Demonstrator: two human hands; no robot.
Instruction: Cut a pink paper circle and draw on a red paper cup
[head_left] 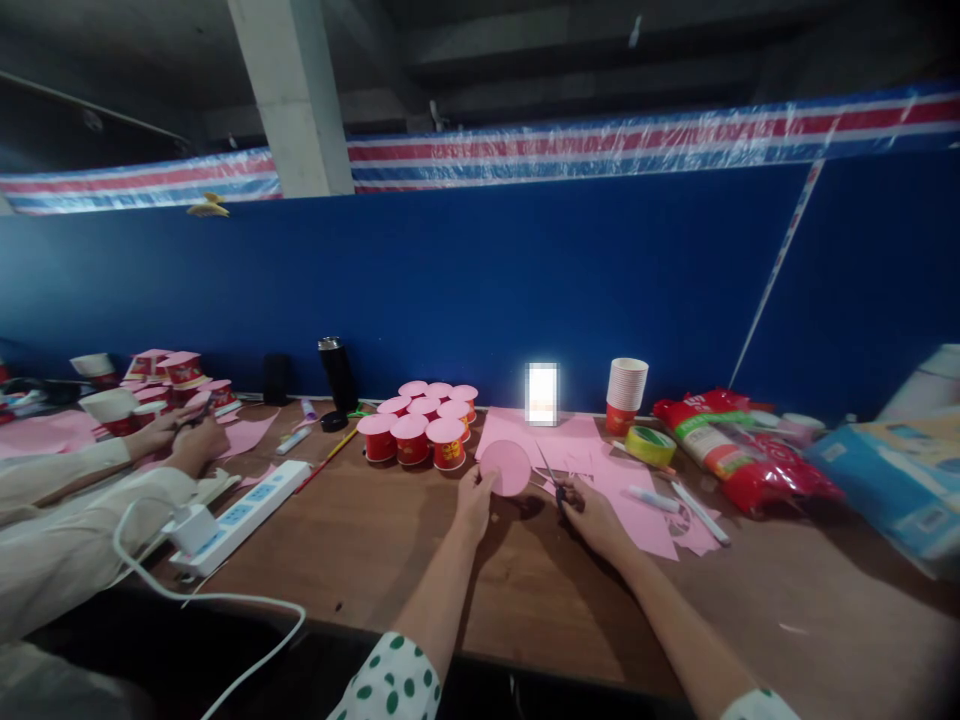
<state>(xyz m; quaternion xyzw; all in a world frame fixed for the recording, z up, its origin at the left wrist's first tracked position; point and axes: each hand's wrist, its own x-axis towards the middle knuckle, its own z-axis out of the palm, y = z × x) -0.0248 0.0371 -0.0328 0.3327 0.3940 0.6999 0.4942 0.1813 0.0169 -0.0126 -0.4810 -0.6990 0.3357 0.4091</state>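
Dotted sleeve (390, 685) at bottom edge; both forearms reach over the brown table (360, 570). Left hand (474, 500) pinches a pink disc (506, 467) by its lower left rim, fingers closed on it, disc upright above the tabletop. Right hand (592, 510) just right of disc, fingers curled through scissors (551, 475); blades angle up toward disc's right edge, contact cannot be told. Red cups (420, 425), capped pink, cluster left of and behind disc. Pink sheets (622, 480) lie right of disc, tape roll (650, 445) farther right. Power strip (240, 515) well left of disc; co-worker's hands (187, 440) farther left.
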